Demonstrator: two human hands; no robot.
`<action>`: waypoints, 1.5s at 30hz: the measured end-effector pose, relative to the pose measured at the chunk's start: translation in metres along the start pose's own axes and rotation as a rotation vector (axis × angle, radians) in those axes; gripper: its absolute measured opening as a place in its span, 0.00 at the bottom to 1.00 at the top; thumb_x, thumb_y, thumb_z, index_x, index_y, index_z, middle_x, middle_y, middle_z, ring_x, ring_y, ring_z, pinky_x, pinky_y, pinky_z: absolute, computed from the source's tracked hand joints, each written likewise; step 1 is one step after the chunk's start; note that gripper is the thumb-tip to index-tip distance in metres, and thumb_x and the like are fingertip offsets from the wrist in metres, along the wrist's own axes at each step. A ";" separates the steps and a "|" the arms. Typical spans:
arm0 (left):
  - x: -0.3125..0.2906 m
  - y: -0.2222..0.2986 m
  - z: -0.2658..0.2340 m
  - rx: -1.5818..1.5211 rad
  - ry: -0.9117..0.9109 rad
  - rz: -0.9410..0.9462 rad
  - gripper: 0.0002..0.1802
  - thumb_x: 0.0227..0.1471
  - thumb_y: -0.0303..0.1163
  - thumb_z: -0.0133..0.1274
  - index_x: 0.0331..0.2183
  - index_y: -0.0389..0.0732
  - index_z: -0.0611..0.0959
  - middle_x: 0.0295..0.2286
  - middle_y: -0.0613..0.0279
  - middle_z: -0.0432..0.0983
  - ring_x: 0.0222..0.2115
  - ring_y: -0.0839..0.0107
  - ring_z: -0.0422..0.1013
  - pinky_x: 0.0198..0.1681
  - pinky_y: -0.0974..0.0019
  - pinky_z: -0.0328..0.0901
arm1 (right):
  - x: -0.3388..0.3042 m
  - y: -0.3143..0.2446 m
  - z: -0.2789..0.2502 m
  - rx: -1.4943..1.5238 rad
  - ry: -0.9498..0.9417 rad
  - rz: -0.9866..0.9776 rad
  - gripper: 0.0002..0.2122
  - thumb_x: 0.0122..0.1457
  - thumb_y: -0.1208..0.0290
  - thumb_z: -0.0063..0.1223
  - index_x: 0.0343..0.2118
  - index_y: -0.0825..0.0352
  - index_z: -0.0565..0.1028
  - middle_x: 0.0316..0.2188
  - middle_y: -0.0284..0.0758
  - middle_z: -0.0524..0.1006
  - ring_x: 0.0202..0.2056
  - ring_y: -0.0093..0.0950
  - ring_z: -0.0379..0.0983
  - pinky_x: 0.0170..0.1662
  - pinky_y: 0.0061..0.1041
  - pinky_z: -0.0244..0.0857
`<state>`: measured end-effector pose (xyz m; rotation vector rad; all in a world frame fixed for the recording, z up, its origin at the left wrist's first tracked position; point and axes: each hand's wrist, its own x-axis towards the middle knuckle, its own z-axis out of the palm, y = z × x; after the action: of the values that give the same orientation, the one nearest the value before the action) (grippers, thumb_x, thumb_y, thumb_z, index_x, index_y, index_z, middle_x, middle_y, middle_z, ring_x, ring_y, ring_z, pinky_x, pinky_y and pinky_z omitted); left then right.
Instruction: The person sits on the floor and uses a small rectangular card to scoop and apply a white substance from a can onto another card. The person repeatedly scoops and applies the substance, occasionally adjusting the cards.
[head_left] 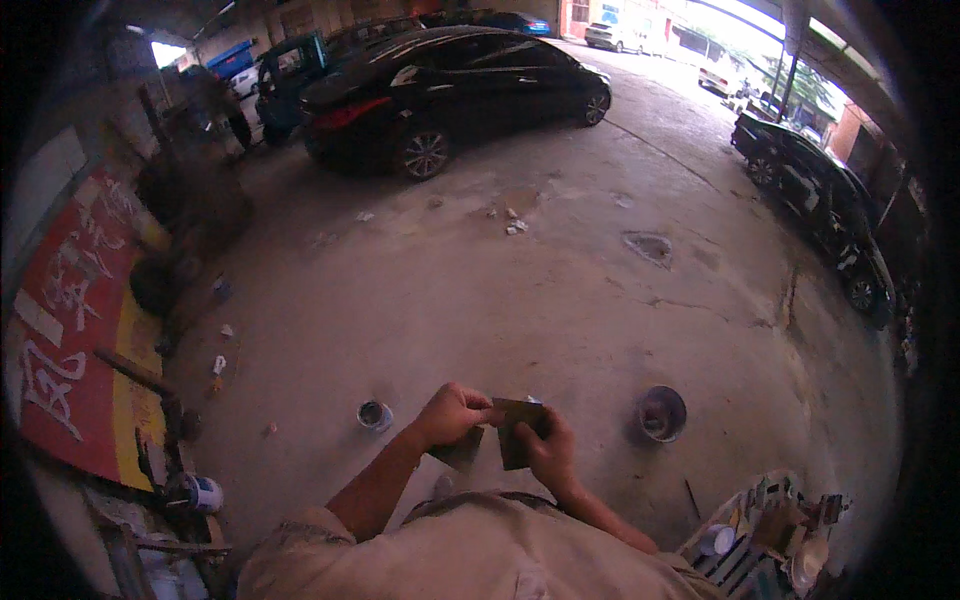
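Both hands are in front of my body at the lower middle. My left hand [452, 414] is closed, with a dark, flat, stiff-looking piece [462, 450] hanging from under its fingers. A second dark flat rectangular sheet [513, 455] stands nearly upright in my right hand [549, 446], thumb across its face. The left fingertips reach the left edge of that sheet. A small whitish bit shows at the sheet's top edge. Whether the pieces are sandpaper or thin scraper blades cannot be told.
A small can [375, 416] stands left of my hands and a dark bucket [661, 413] to the right. A dark car [470, 95] is parked ahead, another car [815, 190] at the right. A red and yellow signboard [75, 330] leans at the left. A cluttered slatted rack [760, 550] stands lower right.
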<state>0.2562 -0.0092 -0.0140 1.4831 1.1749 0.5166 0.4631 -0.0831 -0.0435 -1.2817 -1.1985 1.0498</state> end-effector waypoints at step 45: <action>-0.012 0.061 0.036 -0.874 0.213 0.077 0.19 0.61 0.37 0.58 0.50 0.39 0.76 0.40 0.64 0.79 0.38 0.72 0.75 0.44 0.63 0.72 | 0.103 -0.064 -0.013 1.146 -0.369 0.042 0.38 0.63 0.42 0.36 0.71 0.63 0.52 0.71 0.39 0.53 0.71 0.34 0.46 0.70 0.34 0.40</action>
<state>0.3042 -0.0298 0.0346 0.7253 0.8651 1.0939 0.4828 0.0146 0.0268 -0.2144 -0.5881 1.6856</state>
